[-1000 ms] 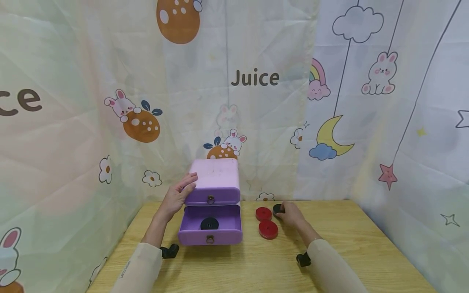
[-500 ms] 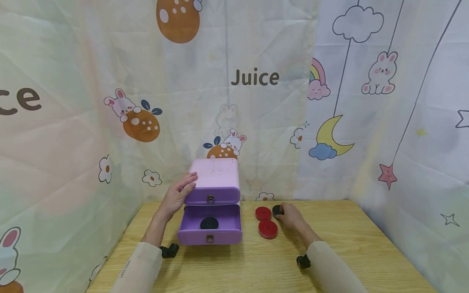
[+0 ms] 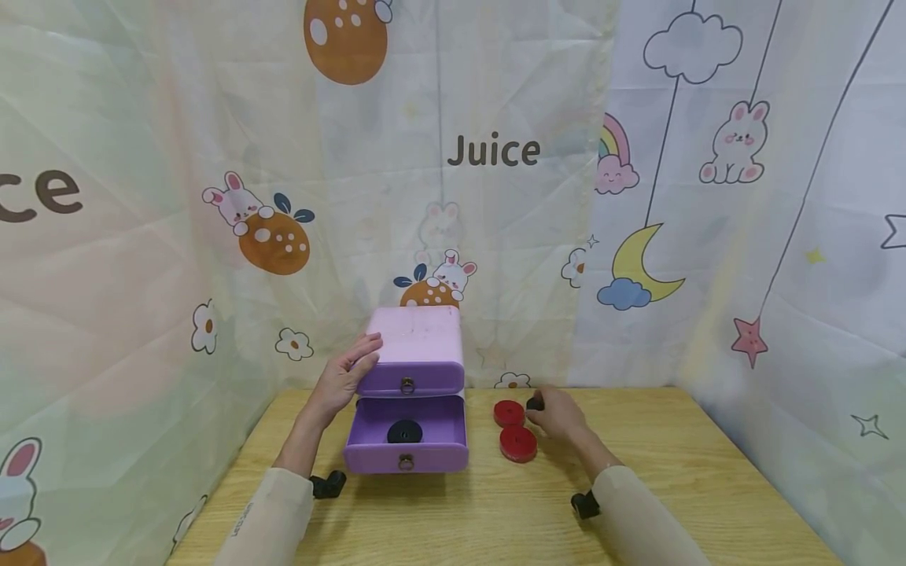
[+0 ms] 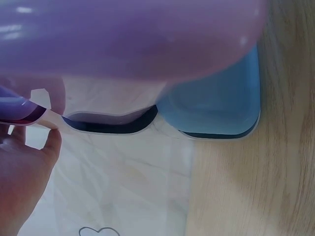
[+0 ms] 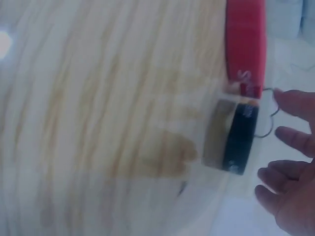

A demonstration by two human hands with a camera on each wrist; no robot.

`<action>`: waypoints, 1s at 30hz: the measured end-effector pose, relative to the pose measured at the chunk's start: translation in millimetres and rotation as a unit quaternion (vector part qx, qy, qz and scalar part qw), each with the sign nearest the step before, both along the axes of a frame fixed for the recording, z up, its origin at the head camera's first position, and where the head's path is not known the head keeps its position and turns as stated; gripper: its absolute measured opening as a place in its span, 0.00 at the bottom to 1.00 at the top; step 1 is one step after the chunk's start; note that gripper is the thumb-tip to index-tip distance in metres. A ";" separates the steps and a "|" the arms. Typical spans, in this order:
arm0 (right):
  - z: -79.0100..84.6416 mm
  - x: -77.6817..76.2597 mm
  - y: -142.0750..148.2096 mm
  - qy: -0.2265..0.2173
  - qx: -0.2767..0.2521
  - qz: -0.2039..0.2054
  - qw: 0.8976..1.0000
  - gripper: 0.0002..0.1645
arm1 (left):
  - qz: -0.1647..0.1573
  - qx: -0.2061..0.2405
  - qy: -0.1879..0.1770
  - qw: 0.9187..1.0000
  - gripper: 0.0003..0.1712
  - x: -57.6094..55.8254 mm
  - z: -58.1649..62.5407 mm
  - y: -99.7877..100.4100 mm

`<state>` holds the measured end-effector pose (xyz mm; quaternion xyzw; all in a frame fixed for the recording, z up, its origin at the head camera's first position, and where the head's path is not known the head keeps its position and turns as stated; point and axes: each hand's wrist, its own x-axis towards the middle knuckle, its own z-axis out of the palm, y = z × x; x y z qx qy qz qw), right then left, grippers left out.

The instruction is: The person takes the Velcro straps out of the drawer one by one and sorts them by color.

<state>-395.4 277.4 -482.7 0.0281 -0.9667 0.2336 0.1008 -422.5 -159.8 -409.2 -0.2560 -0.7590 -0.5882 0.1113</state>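
In the head view a purple two-drawer box [image 3: 418,334] stands near the back, its lower drawer [image 3: 406,458] pulled out. Inside that drawer lies a black round disc [image 3: 405,431] with a small centre hole. My left hand [image 3: 343,385] rests on the box's left side, fingertips at the top edge. At right, my right hand [image 3: 559,413] pinches another black disc [image 3: 534,404], mostly hidden by the fingers. Two red discs [image 3: 509,413] lie just left of it. In the right wrist view the black disc's lettered edge [image 5: 240,138] shows beside a red disc's edge [image 5: 246,46].
A light wooden table [image 3: 467,519] carries everything. Behind it and at both sides hangs a cartoon-printed cloth [image 3: 524,259], close to the box's back. Black wrist-worn pieces [image 3: 328,485] stick out by both sleeves.
The right fingers have closed further over the black disc, and less of it shows. My left hand, the box and the red discs have stayed in place.
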 end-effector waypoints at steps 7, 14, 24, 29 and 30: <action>24.4 5.5 -25.1 0.068 -0.016 0.046 0.996 0.39 | -0.004 0.002 -0.003 1.000 0.27 0.9 0.5 -1.5; 47.5 16.0 -50.1 0.121 -0.027 0.092 0.988 0.42 | -0.003 -0.004 0.001 1.000 0.27 1.5 1.1 -1.8; 67.4 27.1 -76.9 0.177 -0.021 0.110 0.978 0.43 | -0.002 -0.002 0.002 1.000 0.27 1.2 1.5 -1.2; 76.0 35.9 -87.7 0.215 0.010 0.120 0.969 0.43 | -0.003 -0.002 0.005 1.000 0.26 0.3 -0.4 -1.5; 77.5 37.6 -89.9 0.221 0.019 0.122 0.967 0.43 | -0.003 -0.002 0.006 1.000 0.26 0.1 -0.8 -1.6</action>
